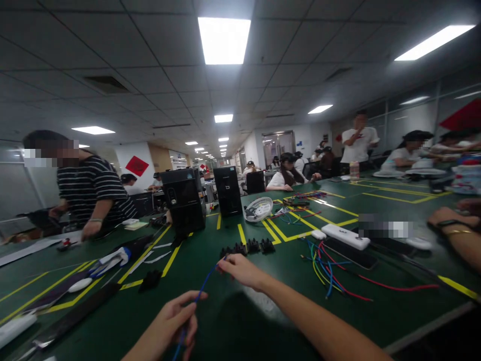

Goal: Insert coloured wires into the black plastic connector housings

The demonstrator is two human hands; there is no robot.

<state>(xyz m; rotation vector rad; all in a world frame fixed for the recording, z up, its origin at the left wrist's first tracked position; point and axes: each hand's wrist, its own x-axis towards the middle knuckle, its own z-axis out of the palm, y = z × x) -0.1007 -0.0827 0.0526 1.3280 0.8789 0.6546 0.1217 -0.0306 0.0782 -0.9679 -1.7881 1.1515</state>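
Left hand [173, 317] and right hand [240, 267], apart, grip 1 thin blue wire [205, 282] slanting forward-right, right nearer black jagged blocks [253, 245].

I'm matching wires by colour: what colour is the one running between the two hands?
The wire is blue; it shows best in the head view.

Smooth plas. blue wire [205, 283], smooth grn tabletop [398, 311] w/ slight sheen.

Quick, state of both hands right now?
Left hand: closed loosely, holding the blue wire.
Right hand: closed, fingertips pinching the blue wire farther along.
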